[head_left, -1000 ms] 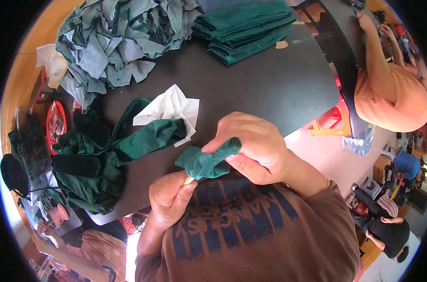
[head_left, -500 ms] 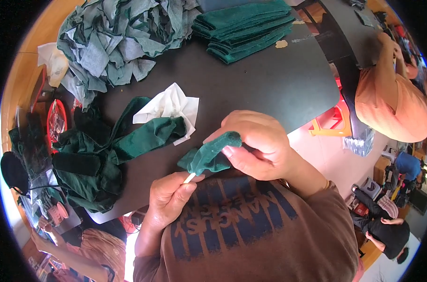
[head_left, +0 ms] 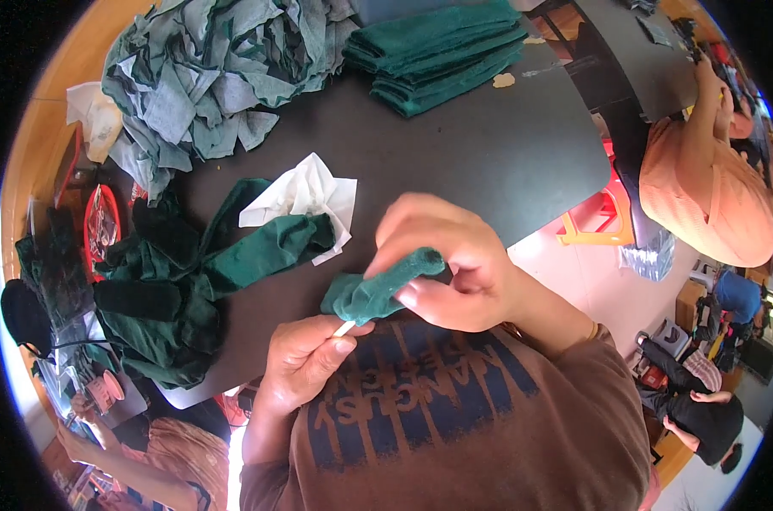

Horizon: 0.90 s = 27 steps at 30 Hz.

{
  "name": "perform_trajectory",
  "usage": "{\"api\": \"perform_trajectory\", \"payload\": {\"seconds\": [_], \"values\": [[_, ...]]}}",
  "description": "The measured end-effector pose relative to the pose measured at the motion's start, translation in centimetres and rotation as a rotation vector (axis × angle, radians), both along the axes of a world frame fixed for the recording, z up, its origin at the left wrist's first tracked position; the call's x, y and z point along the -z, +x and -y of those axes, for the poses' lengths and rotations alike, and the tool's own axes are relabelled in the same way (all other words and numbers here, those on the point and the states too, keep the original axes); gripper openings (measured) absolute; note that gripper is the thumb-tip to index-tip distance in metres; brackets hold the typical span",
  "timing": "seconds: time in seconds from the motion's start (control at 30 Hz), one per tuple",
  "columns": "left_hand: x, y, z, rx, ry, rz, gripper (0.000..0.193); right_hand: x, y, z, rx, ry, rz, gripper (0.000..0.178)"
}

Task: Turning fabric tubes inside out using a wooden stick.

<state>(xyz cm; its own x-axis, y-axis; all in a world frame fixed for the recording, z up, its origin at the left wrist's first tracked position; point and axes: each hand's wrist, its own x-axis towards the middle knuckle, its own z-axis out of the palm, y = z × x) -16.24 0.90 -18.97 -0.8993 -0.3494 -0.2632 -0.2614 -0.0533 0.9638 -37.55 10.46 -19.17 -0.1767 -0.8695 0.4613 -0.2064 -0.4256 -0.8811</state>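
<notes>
My left hand (head_left: 305, 358) is closed on a thin pale stick (head_left: 344, 329), thumb pressed against the fingers. The stick's upper end goes into the bunched lower part of a small green velvet piece (head_left: 378, 291). Whether it reaches further inside is hidden. My right hand (head_left: 450, 260) pinches this velvet between thumb and fingers, its narrow rounded end sticking out past them. Just beyond my hands, a longer green velvet strip (head_left: 263, 251) lies partly over a crumpled white paper (head_left: 305, 192) on the dark table (head_left: 454, 157).
A heap of pale-backed green cloth pieces (head_left: 207, 77) covers the far left. Folded green velvet (head_left: 442, 51) is stacked at the back. More dark green velvet (head_left: 165, 328) and a red basket (head_left: 103, 230) stand at the left. A person in orange (head_left: 701, 187) sits at the right.
My right hand's fingers have shifted along the velvet piece toward my left hand, and the velvet is more bunched around the stick. My left hand keeps its grip nearly in place.
</notes>
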Motion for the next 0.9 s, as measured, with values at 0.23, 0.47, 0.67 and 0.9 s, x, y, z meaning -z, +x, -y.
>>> {"api": "perform_trajectory", "payload": {"seconds": [0.23,0.47,0.67,0.9], "values": [[0.71,0.24,0.08,-0.009,-0.391,-0.027,0.015,-0.03,-0.17,0.28,-0.036,-0.014,0.072,0.018],[0.29,0.17,0.51,0.006,-0.515,-0.035,0.011,0.24,0.46,0.65,-0.047,-0.029,0.13,0.009],[0.73,0.01,0.49,0.017,-0.721,-0.101,0.014,0.15,0.55,0.75,-0.099,-0.052,0.136,0.009],[0.72,-0.28,0.18,-0.013,-0.7,-0.113,0.015,0.12,0.29,0.89,-0.084,-0.038,0.124,0.009]]}}
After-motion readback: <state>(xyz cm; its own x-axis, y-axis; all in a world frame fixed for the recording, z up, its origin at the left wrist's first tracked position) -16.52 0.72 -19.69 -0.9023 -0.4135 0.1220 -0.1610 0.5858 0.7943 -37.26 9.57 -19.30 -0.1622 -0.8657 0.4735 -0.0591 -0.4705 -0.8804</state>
